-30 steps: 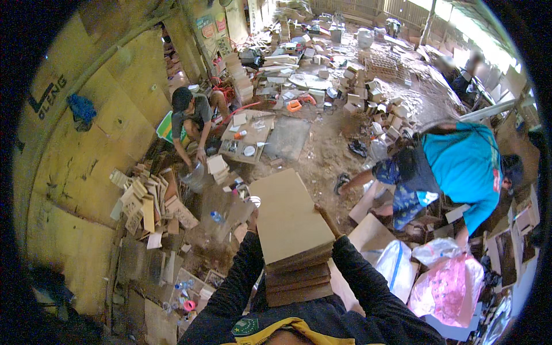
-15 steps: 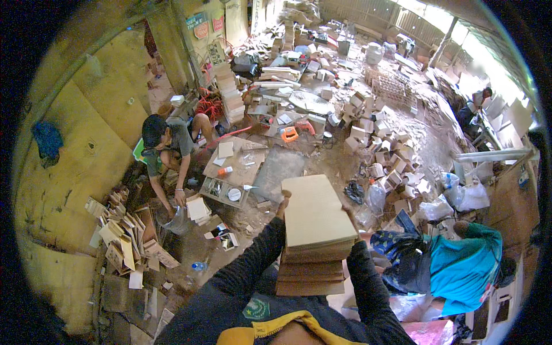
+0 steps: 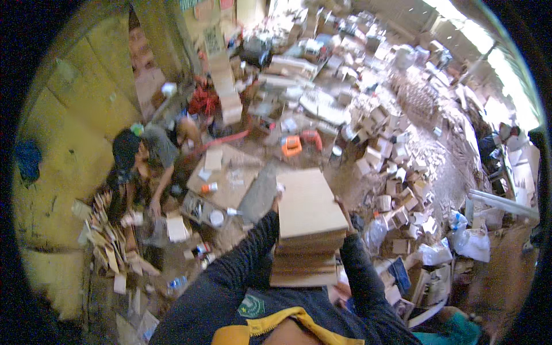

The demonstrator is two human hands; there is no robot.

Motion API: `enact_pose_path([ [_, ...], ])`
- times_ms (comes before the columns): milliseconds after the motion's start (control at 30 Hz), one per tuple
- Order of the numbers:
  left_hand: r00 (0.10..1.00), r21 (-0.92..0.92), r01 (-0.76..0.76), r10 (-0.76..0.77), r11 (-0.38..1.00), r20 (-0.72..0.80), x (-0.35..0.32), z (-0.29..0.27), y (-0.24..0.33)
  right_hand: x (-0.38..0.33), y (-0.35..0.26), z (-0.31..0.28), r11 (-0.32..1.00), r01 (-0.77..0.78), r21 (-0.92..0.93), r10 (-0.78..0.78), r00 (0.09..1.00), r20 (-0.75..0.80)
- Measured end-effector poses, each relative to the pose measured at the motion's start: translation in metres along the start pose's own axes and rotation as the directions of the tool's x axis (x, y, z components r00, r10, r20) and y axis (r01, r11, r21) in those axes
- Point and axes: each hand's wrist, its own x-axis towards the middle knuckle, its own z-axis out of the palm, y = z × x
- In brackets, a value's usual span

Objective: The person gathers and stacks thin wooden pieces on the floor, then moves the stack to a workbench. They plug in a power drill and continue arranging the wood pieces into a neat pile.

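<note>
Left hand point(image 3: 278, 198) and right hand point(image 3: 346, 217), partly curled, clasp opposite sides of the stack point(image 3: 309, 206); its uneven layers could slide apart if either grip slackens.

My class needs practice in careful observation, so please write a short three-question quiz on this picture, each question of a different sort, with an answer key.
1. Short answer: What do the camera wearer's bare left hand and bare right hand hold between them?

2. True or false: A crumpled blue bundle is against the yellow panelled wall at the left of the view.

3. Multiple choice: What colour is the short-sleeved fabric shirt on the co-worker bending low at the left?
a) red
b) grey
c) yellow

Key:
1. A stack of flat, light-brown boards.
2. True.
3. b) grey.
</note>
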Motion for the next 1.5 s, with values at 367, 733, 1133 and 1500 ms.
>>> enact_pose_path([
  [367, 0.938, -0.2, 0.034, -0.1, 0.979, -0.331, 0.086, -0.095, 0.029, 0.155, -0.073, 0.052, 0.929, -0.353, -0.111, 0.35, 0.936, -0.04],
  [733, 0.829, -0.405, -0.124, -0.13, 0.906, -0.544, 0.199, -0.264, -0.044, 0.379, -0.011, 0.041, 0.706, -0.703, -0.082, 0.696, 0.711, -0.098],
  [1133, 0.741, -0.248, -0.167, -0.044, 0.954, -0.67, 0.27, -0.372, 0.006, 0.585, 0.113, -0.018, 0.57, -0.739, -0.359, 0.776, 0.628, -0.062],
  [1500, 0.708, -0.213, -0.066, -0.104, 0.975, -0.698, 0.264, -0.37, 0.021, 0.591, 0.124, -0.012, 0.545, -0.772, -0.326, 0.778, 0.611, -0.145],
])
